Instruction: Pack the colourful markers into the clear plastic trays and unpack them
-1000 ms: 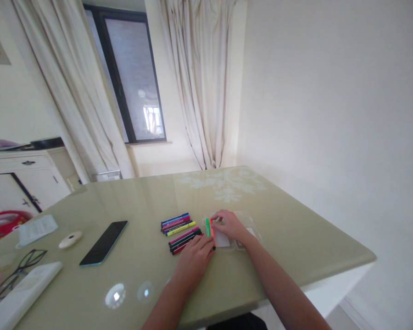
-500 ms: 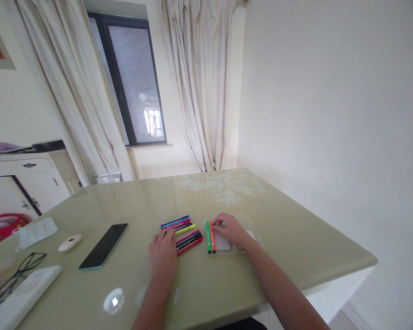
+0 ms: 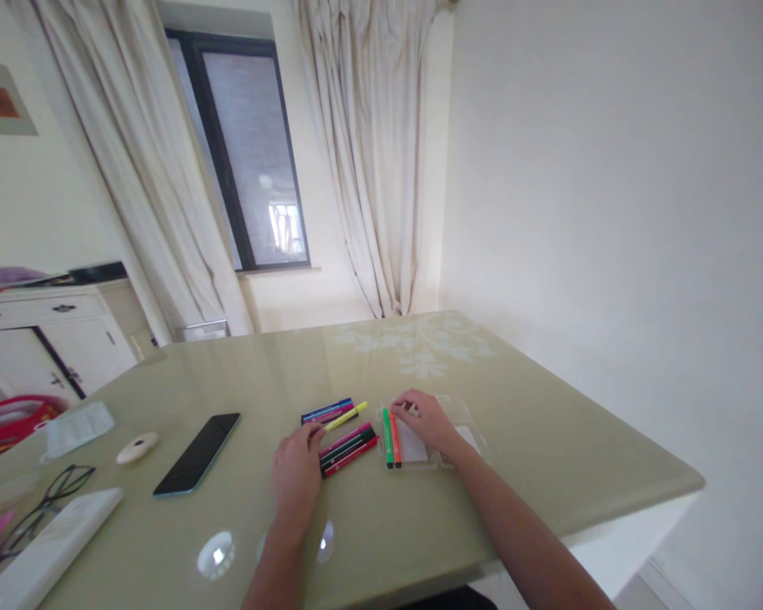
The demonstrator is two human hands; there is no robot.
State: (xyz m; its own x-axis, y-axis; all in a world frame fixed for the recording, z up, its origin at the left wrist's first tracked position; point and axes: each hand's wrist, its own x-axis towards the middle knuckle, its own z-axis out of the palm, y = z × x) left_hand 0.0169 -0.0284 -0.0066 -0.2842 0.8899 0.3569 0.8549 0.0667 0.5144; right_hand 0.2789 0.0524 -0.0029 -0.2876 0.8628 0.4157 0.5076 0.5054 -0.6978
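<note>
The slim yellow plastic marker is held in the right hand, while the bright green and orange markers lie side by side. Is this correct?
Not the right hand: the head view shows the slim yellow plastic marker held in the left hand. The bright green marker and the bright orange marker do lie side by side.

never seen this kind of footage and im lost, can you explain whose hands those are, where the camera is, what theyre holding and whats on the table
No machine here: a person works bare-handed, filmed by a head-worn camera looking forward and down. The left hand holds a yellow marker by its near end. The right hand is at the far end of an orange marker, beside a green marker in a clear plastic case; I cannot tell whether it grips. More markers, a phone and glasses lie on the table.
</note>
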